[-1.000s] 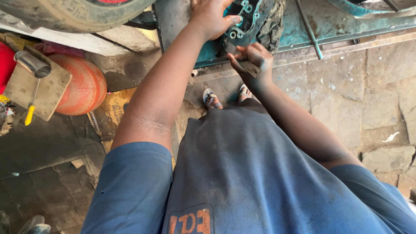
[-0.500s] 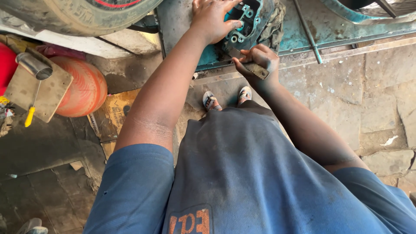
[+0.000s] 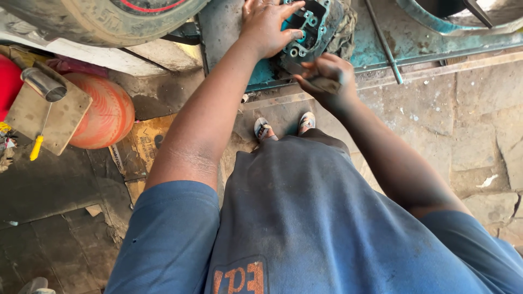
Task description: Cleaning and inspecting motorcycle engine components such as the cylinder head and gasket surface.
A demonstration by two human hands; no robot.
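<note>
Both hands point(image 3: 267, 24) on engine casing point(image 3: 311, 24)

A single head-worn camera looks steeply down, close over the person's torso, toward the paved floor point(image 3: 468, 114).

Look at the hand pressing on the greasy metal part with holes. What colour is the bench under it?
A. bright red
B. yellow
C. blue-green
C: the left hand lies spread on the dark metal part, and the worn bench under it is blue-green.
</note>
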